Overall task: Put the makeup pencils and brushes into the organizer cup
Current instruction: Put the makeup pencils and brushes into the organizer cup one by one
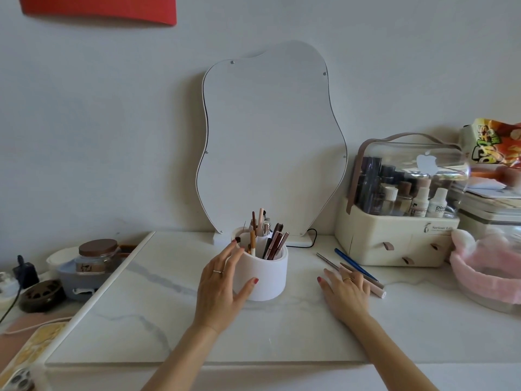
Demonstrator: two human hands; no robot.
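Note:
A white organizer cup stands at the middle of the marble board, with several pencils and brushes upright in it. My left hand curves around the cup's left side, thumb on its front wall. My right hand lies flat on the board to the right, fingers spread over a few loose pencils. A blue pencil, a thin silver one and a pale pink one stick out from under and beyond its fingers. Whether the fingers pinch any of them is hidden.
A wavy mirror leans on the wall behind the cup. A cream cosmetics case stands at the right, a pink headband beside it. Left of the board sit a lidded glass jar, a plug and cable.

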